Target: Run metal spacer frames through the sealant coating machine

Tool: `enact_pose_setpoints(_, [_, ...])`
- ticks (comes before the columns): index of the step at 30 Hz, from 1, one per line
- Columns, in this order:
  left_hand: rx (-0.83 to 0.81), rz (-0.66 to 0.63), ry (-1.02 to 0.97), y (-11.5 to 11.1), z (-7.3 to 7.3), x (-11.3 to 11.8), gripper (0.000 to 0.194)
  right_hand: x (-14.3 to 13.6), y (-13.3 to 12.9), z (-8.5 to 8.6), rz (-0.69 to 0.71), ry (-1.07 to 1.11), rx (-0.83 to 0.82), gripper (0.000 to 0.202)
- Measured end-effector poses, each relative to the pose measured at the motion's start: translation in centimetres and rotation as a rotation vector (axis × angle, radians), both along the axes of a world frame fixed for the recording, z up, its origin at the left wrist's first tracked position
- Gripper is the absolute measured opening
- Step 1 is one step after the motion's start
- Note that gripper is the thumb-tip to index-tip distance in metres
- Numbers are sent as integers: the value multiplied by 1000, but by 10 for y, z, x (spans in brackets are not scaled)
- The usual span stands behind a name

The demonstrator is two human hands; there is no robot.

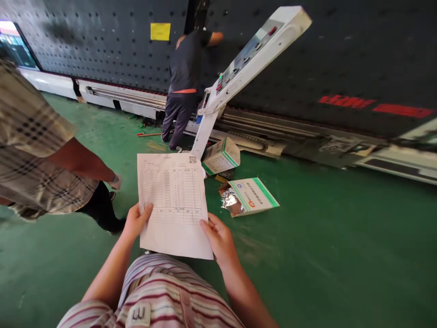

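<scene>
A white sheet of paper (174,232) with a printed table and a QR code at its top right corner is held up in front of my body. My left hand (136,222) grips its left edge, thumb on the front. On the opposite edge, lower down, my right hand (220,238) pinches the paper the same way. The fingers behind the sheet are partly hidden. The printed text is too small to read.
A white control panel on a post (252,54) stands ahead. Beside it on the green floor (324,246) are two cartons, one upright (221,156) and one open (254,196) with foil inside. One person (186,68) works at the dark perforated machine wall (119,41); another person (37,146) is close on my left.
</scene>
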State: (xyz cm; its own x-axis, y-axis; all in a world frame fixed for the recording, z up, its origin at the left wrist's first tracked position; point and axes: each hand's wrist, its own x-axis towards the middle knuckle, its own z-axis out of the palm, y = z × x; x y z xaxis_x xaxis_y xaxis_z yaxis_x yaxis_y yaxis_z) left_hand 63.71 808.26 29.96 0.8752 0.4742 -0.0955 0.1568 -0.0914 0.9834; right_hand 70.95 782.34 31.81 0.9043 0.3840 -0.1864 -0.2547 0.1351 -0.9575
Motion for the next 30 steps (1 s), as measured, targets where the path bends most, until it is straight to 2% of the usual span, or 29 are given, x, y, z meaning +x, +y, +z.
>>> enact_pose_setpoints(7, [13,-20,16,-9,0,18,44,3,-13,3,-67,5,5,45])
enact_pose_setpoints(13, [20,-59,-13,-8,3,20,42,1,-16,3,-70,-11,-1,46])
enact_pose_setpoints(25, [-15,-59,1,-13,10,19,45,-1,-18,9,-54,12,-2,44])
enact_pose_setpoints(30, [-2,-55,-9,-15,12,18,44,-1,-18,12,-60,5,-38,49])
